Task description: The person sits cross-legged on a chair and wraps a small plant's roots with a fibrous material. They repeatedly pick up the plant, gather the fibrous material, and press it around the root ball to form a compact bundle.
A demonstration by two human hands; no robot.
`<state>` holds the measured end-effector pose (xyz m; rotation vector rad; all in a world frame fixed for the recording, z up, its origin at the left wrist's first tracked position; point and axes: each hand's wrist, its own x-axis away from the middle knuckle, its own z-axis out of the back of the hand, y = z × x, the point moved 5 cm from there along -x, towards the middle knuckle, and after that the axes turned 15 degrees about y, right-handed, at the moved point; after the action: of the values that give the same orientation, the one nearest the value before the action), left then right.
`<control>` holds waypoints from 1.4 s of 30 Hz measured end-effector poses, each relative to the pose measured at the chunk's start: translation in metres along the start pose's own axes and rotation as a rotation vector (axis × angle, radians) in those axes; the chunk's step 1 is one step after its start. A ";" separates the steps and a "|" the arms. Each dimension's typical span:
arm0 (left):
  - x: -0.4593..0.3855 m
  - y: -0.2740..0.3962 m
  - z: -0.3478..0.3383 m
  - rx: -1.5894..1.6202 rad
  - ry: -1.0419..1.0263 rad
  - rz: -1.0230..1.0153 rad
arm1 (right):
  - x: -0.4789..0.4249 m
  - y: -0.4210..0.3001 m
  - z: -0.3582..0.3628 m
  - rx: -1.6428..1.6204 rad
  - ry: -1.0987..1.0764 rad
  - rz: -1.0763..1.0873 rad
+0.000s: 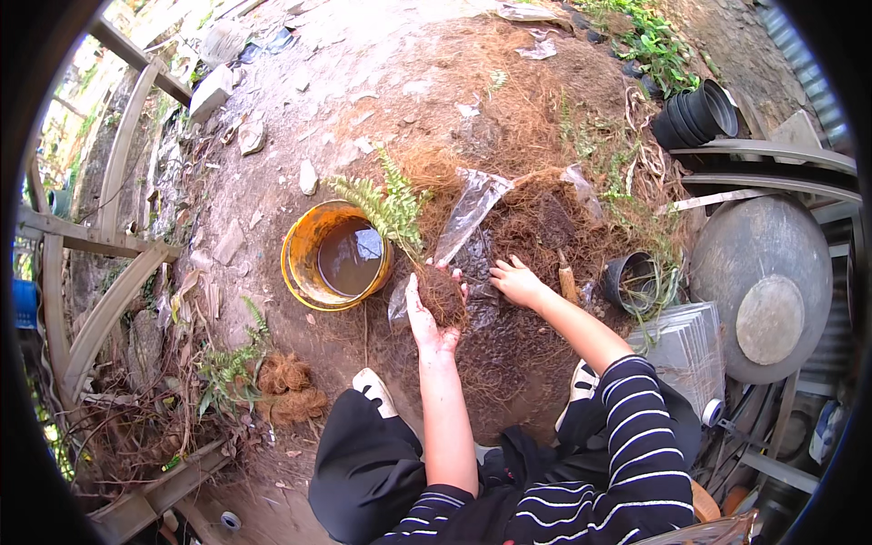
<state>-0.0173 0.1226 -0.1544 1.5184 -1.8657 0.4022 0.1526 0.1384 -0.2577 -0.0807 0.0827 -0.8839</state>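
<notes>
My left hand (430, 332) cups a brown fibrous root ball (443, 297) from below, palm up. A green fern (392, 211) rises out of that ball and leans over a yellow bucket (289, 262) of murky water. To the right, my right hand (519, 282) is palm down with nothing seen in it, fingers slightly apart. Its fingertips are at dark, wet plastic (477, 262) on the ground, beside a heap of coir fibre (521, 225). A hand trowel with a wooden handle (567, 278) rests in the heap, its blade (555, 221) covered with dark soil. Clear plastic (471, 208) sticks up between the hands.
A small black pot (616, 283) lies tipped beside the trowel. Farther right are a large grey rounded vessel (756, 238), stacked clear sheets (681, 351) and nested black pots (684, 122). On the left are fibre clumps (289, 388), another fern (235, 368) and a beam frame (112, 327).
</notes>
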 end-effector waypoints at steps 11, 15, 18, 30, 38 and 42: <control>0.001 -0.002 -0.001 0.027 0.055 0.005 | -0.002 0.042 0.048 -0.110 -0.021 -0.114; -0.001 -0.005 0.002 -0.007 -0.005 0.025 | -0.023 0.068 0.032 -0.140 0.367 -0.637; -0.002 -0.007 0.003 -0.015 -0.010 0.018 | -0.039 0.063 0.001 -0.162 0.211 -0.761; -0.001 -0.005 0.003 0.050 0.047 0.048 | -0.036 0.067 0.003 -0.215 0.425 -0.703; 0.015 -0.007 -0.001 0.063 0.104 0.023 | 0.007 0.106 0.077 -0.848 0.637 -1.043; 0.025 -0.017 -0.011 0.065 0.063 0.006 | 0.013 0.105 0.143 -1.248 0.603 -1.117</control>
<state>0.0001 0.1064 -0.1324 1.5260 -1.8249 0.5124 0.2563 0.1998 -0.1269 -1.1079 1.2474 -1.8261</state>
